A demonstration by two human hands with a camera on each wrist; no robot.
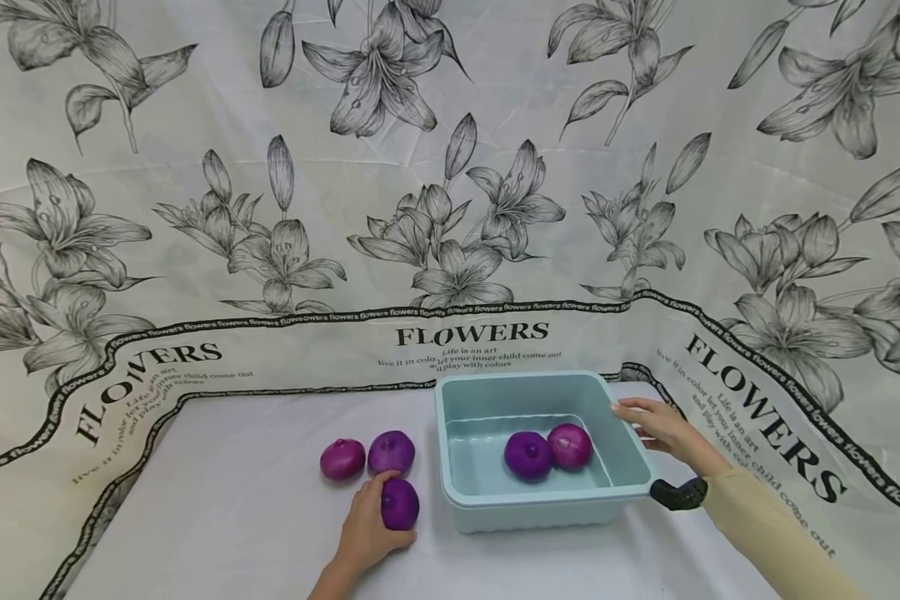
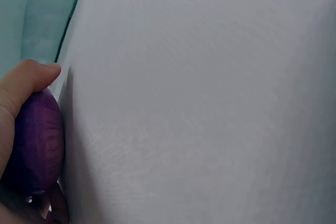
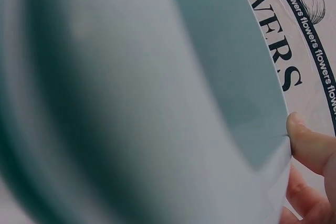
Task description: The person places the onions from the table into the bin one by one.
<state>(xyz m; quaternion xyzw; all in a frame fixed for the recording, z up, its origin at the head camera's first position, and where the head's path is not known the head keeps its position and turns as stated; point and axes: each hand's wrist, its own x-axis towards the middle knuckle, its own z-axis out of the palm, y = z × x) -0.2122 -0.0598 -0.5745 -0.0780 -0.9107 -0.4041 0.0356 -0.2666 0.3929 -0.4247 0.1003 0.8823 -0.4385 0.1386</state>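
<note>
My left hand (image 1: 371, 521) grips a dark purple onion (image 1: 401, 504) on the white cloth, the thumb on its near side and fingers over the far side. In the left wrist view the same onion (image 2: 39, 142) shows ribbed skin between thumb and fingers. Just behind it are a second dark purple onion (image 1: 392, 452) and a pinker onion (image 1: 342, 460). My right hand (image 1: 663, 429) holds the right rim of a pale blue-green plastic basin (image 1: 540, 497); the right wrist view has the thumb at the rim and the fingers along the outer wall.
Inside the basin lie a dark purple onion (image 1: 528, 456) and a pinker onion (image 1: 570, 447), side by side. A white cloth (image 1: 217, 500) covers the table. Behind and on both sides hangs a flower-printed curtain (image 1: 450, 208). A black strap (image 1: 678, 494) is at my right wrist.
</note>
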